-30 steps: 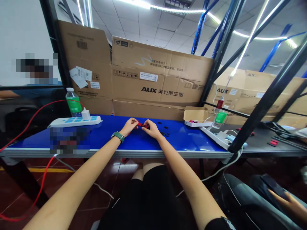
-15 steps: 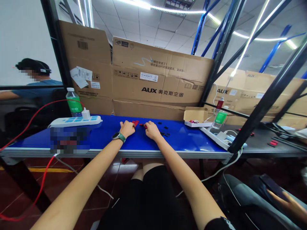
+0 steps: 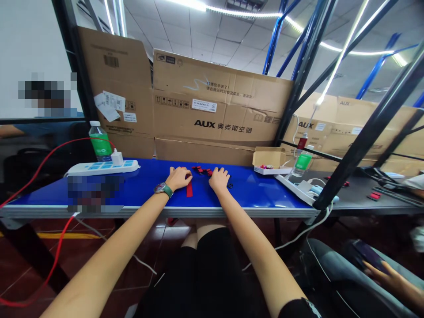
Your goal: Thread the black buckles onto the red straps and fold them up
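Observation:
My left hand point(image 3: 179, 179) rests on the blue tabletop point(image 3: 255, 192), its fingertips over the upper end of a red strap point(image 3: 189, 190). The strap runs toward me from under those fingers, and I cannot tell whether they grip it. A green-banded watch point(image 3: 163, 190) sits on my left wrist. My right hand point(image 3: 219, 180) lies a little to the right with nothing in it. Small red pieces point(image 3: 200, 170) lie just beyond and between my hands. Small black pieces point(image 3: 229, 185) lie right beside my right fingers.
A white power strip point(image 3: 102, 167) and water bottle point(image 3: 99, 141) stand at the table's left. An open cardboard box point(image 3: 269, 161) of small parts stands at the right. Large cardboard cartons point(image 3: 212, 104) rise behind. A co-worker's hand point(image 3: 387, 278) holds a phone at lower right.
My hands have moved apart, the right one going rightward. The red strap now lies in view beside my left fingers, and the red pieces show between my hands.

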A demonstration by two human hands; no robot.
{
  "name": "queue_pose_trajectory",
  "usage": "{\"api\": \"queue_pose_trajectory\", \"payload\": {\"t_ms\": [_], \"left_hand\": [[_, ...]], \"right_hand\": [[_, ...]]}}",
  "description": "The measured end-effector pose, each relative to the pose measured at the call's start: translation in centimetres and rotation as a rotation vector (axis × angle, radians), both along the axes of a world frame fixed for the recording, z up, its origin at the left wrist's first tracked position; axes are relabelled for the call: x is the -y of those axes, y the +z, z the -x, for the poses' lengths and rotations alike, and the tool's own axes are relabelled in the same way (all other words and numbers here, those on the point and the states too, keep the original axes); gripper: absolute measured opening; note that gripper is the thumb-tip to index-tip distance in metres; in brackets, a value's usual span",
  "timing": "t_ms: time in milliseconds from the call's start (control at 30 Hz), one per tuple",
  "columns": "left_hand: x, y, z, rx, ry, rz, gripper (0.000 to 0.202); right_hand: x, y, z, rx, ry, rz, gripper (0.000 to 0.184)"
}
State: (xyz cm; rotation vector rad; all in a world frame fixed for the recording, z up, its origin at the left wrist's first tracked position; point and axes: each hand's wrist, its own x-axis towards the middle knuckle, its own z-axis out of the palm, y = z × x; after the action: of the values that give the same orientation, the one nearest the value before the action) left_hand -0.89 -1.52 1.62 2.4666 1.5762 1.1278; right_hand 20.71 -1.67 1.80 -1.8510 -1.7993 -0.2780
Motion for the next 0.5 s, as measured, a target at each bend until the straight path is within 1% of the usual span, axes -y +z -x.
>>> {"api": "queue_pose_trajectory", "payload": {"t_ms": [67,133,233,333,433,500], "left_hand": [[0.1,-0.2,-0.1,-0.036,-0.023,0.017,0.015],[0.0,-0.3,0.0,-0.065,-0.066,0.036,0.016],[-0.1,-0.2,0.1,-0.035,-0.190,0.091,0.019],[0.1,0.1,0.1,0.019,-0.321,0.143,0.020],[0.5,0.5,0.0,0.026,-0.396,0.158,0.020],[0.7,0.7,-0.1,0.035,-0.450,0.177,0.022]], "right_hand": [[0.0,0.0,-0.5,-0.022,-0.083,0.052,0.042],[-0.1,0.1,-0.8,-0.021,-0.117,0.106,0.041],[0.0,0.5,-1.0,-0.014,-0.102,0.149,0.042],[0.3,0.9,-1.0,-0.032,-0.092,0.152,0.041],[0.2,1.3,-1.5,-0.065,-0.124,0.133,0.040],[-0.2,1.6,-2.2,-0.108,-0.129,0.177,0.043]]}}
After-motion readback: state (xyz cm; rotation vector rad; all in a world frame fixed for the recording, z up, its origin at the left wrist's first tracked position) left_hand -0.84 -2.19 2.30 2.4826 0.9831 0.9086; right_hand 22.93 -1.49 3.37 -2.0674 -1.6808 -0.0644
